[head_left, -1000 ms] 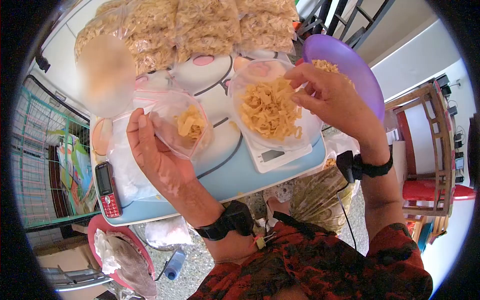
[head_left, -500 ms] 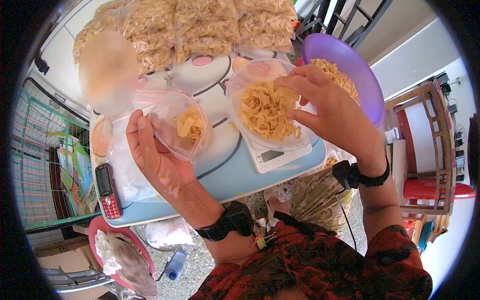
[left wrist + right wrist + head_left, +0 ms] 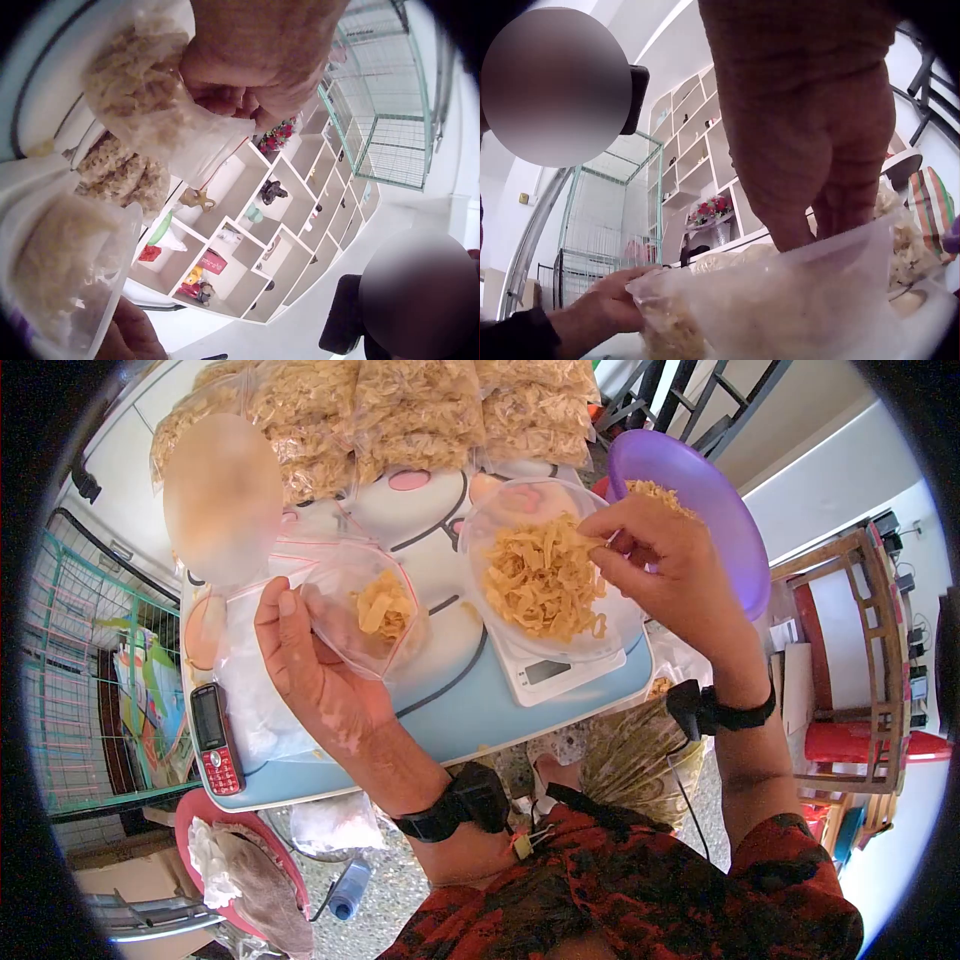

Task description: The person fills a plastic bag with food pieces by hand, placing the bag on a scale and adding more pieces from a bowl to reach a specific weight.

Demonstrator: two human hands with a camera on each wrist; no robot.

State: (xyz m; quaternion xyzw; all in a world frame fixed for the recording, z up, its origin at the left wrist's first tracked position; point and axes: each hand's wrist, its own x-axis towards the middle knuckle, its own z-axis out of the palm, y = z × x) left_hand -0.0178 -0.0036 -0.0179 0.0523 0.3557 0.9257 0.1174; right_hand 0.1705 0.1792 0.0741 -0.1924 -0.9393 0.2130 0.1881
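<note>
Right hand [image 3: 668, 558] shifted rightward; flakes [image 3: 540, 580] in bowl [image 3: 485, 522], bag [image 3: 338, 605].

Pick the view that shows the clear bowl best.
The head view: it shows the clear bowl from above with flakes inside, right hand covering some rim. The left wrist shows its side; the right wrist, a cloudy near wall.
</note>
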